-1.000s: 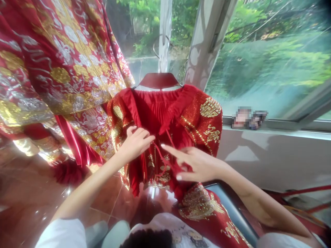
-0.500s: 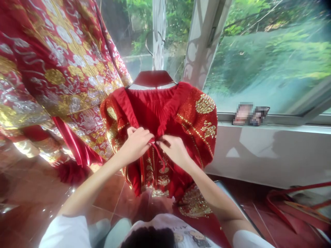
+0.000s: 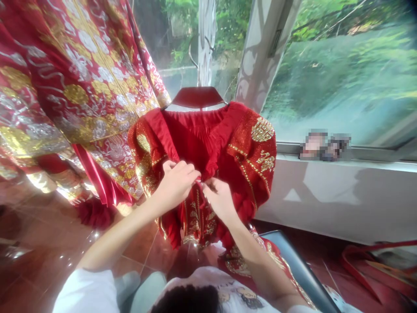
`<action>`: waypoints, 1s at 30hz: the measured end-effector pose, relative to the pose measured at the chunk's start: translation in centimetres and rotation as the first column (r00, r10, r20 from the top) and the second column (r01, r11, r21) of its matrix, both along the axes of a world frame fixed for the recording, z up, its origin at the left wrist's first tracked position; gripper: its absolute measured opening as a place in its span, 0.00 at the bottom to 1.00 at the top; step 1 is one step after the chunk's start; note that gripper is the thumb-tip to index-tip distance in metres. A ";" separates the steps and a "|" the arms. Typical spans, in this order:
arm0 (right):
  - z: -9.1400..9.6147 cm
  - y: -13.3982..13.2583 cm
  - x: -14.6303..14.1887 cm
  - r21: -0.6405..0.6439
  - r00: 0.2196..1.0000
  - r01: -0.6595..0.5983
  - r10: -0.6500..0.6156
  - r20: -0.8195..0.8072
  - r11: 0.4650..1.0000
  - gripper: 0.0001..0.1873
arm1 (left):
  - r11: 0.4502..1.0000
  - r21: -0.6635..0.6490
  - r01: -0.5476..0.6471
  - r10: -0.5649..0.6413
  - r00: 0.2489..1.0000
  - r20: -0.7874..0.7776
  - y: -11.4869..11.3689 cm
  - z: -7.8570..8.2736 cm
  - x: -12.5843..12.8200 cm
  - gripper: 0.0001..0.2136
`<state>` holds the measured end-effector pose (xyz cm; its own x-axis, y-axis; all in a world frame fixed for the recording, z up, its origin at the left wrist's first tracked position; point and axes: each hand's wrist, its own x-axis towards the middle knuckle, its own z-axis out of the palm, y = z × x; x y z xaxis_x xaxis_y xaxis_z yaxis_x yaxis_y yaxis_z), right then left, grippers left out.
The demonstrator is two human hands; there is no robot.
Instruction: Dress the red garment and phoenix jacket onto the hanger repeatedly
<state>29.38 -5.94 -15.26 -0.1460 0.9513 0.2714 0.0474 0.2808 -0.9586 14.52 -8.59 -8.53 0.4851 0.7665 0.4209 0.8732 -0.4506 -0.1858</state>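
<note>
A red garment (image 3: pixel 250 152) with gold embroidery hangs on a dark red hanger (image 3: pixel 198 97) in front of a window. My left hand (image 3: pixel 177 182) is closed on the thin red tie cords (image 3: pixel 199 184) at the garment's front. My right hand (image 3: pixel 219 198) pinches the same cords from the right, fingertips touching the left hand's. The cords are mostly hidden between my fingers. The garment's lower part drapes down below my hands.
A larger red robe (image 3: pixel 74 87) with gold and silver embroidery hangs at the left. A window frame post (image 3: pixel 260 52) stands behind the hanger, with a sill (image 3: pixel 358 163) at the right. Red tiled floor (image 3: pixel 32 252) lies below; red straps (image 3: pixel 368 256) lie at lower right.
My right hand moved from open with a finger stretched out to pinching the cords against my left hand. Both hands have drawn closer together at the garment's front.
</note>
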 end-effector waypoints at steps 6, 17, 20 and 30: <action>-4.2 -1.4 0.5 -0.058 0.991 0.024 -0.016 0.130 0.998 0.11 | 0.987 0.163 0.000 0.008 0.999 -0.047 -2.0 1.5 -0.9 0.12; -5.0 1.2 8.7 -0.028 0.780 0.042 -0.015 0.625 0.999 0.15 | 0.996 -0.041 0.082 -0.073 0.979 0.190 -3.1 3.0 -3.9 0.11; 0.7 1.7 9.8 0.361 0.714 0.416 -0.546 0.438 0.835 0.14 | 0.985 0.128 -0.113 0.046 0.899 0.435 -1.3 4.7 -4.3 0.18; 7.1 8.2 0.8 0.649 0.493 0.602 -0.856 0.156 0.466 0.33 | 0.676 0.427 -0.601 0.226 0.720 0.656 7.1 2.8 -2.8 0.19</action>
